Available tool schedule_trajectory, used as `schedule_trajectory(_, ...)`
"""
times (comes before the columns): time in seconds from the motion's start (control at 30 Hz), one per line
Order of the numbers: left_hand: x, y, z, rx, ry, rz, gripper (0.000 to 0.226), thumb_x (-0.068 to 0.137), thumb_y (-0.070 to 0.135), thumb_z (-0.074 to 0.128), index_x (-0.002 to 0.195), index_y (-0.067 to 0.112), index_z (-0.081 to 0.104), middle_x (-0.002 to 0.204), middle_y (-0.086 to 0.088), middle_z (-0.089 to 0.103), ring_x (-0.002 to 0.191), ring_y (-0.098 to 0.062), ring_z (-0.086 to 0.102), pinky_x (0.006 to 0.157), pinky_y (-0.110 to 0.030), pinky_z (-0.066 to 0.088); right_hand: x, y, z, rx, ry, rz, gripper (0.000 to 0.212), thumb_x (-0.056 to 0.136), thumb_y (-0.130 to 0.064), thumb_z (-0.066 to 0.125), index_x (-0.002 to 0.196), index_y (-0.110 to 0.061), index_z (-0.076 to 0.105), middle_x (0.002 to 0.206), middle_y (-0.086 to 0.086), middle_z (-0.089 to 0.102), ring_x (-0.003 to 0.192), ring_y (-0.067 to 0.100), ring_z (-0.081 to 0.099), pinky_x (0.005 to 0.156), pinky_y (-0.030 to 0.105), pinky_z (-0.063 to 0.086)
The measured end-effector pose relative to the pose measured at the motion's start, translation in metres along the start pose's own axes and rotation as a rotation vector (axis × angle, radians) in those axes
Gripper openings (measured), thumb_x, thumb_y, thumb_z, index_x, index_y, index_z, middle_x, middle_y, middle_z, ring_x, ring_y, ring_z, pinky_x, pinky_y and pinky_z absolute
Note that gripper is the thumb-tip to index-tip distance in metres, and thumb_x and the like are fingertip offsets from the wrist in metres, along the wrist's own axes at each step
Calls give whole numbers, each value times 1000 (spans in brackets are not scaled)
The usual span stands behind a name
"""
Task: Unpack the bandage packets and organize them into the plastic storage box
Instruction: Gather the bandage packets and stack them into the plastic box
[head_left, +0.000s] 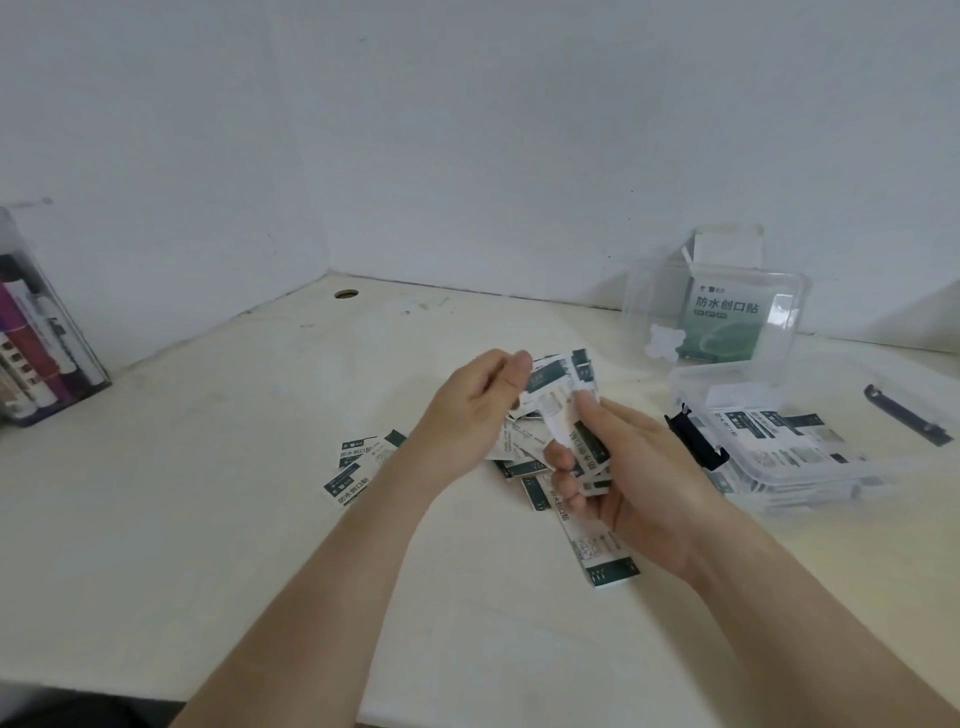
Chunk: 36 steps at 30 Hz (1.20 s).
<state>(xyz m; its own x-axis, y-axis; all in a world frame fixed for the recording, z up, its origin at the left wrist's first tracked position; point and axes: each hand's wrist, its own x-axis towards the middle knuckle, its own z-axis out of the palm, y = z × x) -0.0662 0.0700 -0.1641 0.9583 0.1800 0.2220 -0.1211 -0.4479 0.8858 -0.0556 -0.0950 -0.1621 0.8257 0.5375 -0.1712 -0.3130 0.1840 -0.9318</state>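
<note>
Over on the right sits the clear plastic storage box, its transparent hinged lid standing upright at the back and a black latch hanging off its left end. Inside lies a flat layer of white-and-dark-green bandage packets, stacked and overlapping. A white bear-shaped piece shows on the lid. Just behind the lid stands the white-and-green cardboard bandage carton, top flaps open, and through the clear plastic its front reads 防水创口贴. Centre stage, both hands work one fanned bundle of packets above the cream tabletop. The right hand has its fingers curled round the lower part of the fan, and the left hand pinches the upper edge between thumb and fingers. Beneath them lies a loose scatter of the same packets: a couple to the left, more hidden under the hands, and one long strip of packets running toward the camera. The same 防水创口贴 is printed on these wrappers beside a small square code, too blurred to read. Far left, against the wall, a clear plastic case of marker pens leans back, with purple, red and white barrels inside; their labels are unreadable. On the far right, past the box, lies a slim black clip-like bar — I can't tell what it is.
</note>
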Motion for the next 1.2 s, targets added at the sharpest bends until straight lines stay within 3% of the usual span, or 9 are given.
schedule_trajectory(0.07, 4, -5, -12, 257, -23, -28, 15, 89, 39, 65, 98, 27, 64, 89, 7, 62, 80, -9, 55, 75, -27, 45, 0, -2, -2, 25, 58, -55, 21, 103, -27, 45, 92, -12, 56, 64, 8, 55, 51, 19, 49, 46, 26, 41)
schedule_trajectory(0.2, -3, -10, -15, 646, -304, -111, 53, 81, 38, 75, 129, 30, 55, 122, 10, 58, 116, -11, 53, 93, -24, 40, 0, -2, -2, 27, 156, -104, 21, 104, -20, 42, 92, -11, 57, 72, 13, 63, 58, 23, 58, 52, 30, 47)
schedule_trajectory(0.27, -5, -10, -13, 715, -244, -86, 43, 87, 36, 68, 127, 30, 58, 122, 8, 61, 114, -15, 55, 88, -24, 40, -1, -2, -1, 33, 173, -102, 21, 104, -19, 41, 93, -11, 57, 74, 14, 65, 61, 25, 60, 53, 31, 48)
schedule_trajectory(0.4, -7, -10, -14, 883, -133, 27, 19, 91, 36, 60, 104, 27, 70, 97, 6, 70, 84, -15, 57, 70, -26, 39, -3, -2, 0, 49, 190, -99, 20, 105, -18, 41, 92, -11, 55, 73, 14, 64, 61, 25, 60, 51, 30, 48)
schedule_trajectory(0.57, -8, -15, -25, 642, 219, 226, 11, 93, 26, 61, 86, 23, 68, 58, 3, 61, 53, -12, 52, 57, -24, 39, -3, -1, 1, 34, 206, -92, 19, 104, -19, 41, 93, -14, 55, 73, 13, 61, 62, 23, 58, 53, 30, 47)
schedule_trajectory(0.67, -8, -14, -28, 395, 447, 278, 10, 92, 11, 61, 85, 17, 66, 58, 1, 62, 50, -13, 52, 52, -18, 39, -4, -2, 1, 24, 221, -95, 18, 104, -18, 41, 91, -14, 54, 74, 13, 59, 63, 24, 57, 54, 32, 46)
schedule_trajectory(0.83, -12, 1, -16, -275, 268, 78, 19, 95, 2, 56, 81, 12, 64, 56, 4, 66, 46, -8, 56, 51, -20, 46, 0, 1, -1, -2, 179, -64, 18, 103, -20, 44, 95, -11, 57, 76, 15, 62, 65, 26, 60, 55, 33, 47)
schedule_trajectory(1.03, -17, 1, 11, -31, 196, 207, 27, 89, 11, 67, 77, 35, 65, 65, 16, 66, 61, 0, 58, 61, -18, 48, -2, 3, 5, 78, -101, 90, 46, 101, -42, 40, 107, -3, 63, 73, 16, 61, 58, 27, 62, 49, 29, 54)
schedule_trajectory(1.2, -16, -3, 10, 30, 278, 296, 14, 81, 24, 74, 81, 37, 66, 66, 6, 54, 61, -5, 49, 58, -25, 45, -6, -1, 3, 59, -182, 152, 34, 102, -32, 42, 115, -4, 58, 75, 15, 61, 54, 22, 56, 42, 25, 48)
